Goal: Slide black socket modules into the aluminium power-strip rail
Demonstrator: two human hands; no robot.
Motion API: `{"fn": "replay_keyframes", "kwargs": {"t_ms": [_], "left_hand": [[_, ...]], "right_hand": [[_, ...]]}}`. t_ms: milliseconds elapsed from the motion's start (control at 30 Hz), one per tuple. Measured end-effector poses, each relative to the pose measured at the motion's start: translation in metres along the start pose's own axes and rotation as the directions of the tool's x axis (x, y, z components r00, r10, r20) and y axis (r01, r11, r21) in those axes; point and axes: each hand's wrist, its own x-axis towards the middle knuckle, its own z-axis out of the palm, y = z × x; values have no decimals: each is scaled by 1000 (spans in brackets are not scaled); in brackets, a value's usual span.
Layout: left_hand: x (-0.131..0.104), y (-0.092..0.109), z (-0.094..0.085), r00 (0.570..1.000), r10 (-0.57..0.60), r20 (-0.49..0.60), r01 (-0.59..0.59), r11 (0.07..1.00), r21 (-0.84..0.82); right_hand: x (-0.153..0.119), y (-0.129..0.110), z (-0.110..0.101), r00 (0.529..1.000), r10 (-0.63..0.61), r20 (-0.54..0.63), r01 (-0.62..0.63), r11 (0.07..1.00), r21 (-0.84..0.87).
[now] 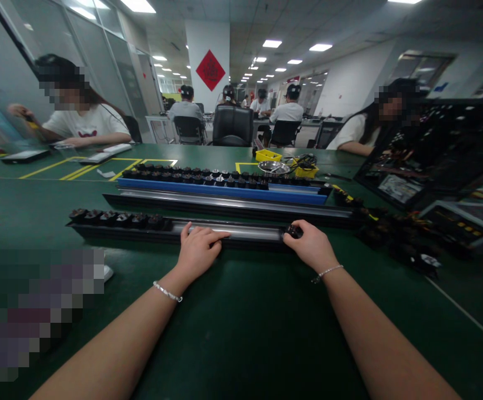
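At the right end of the nearest black channel (253,234), the right hand (313,243) grips a small black part (293,230), probably light, stiff and best pinched by its sides, while the left hand (198,248) rests mid-channel, fingers extended.

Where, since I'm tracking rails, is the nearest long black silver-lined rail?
In the head view, the long black silver-lined rail runs from the left side to right of centre, left hand on it, right hand at its right end.
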Motion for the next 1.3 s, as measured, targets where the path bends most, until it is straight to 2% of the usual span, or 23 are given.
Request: {"fn": "replay_keyframes", "kwargs": {"t_ms": [967, 1300], "left_hand": [[-1, -1, 1, 1000, 8, -5, -8, 1000, 2], [0, -1, 2, 1000, 6, -11, -6, 1000, 8]], "right_hand": [[3, 6, -8, 995, 97, 34, -97, 995, -23], [3, 3, -12, 992, 120, 42, -112, 982, -151]]}}
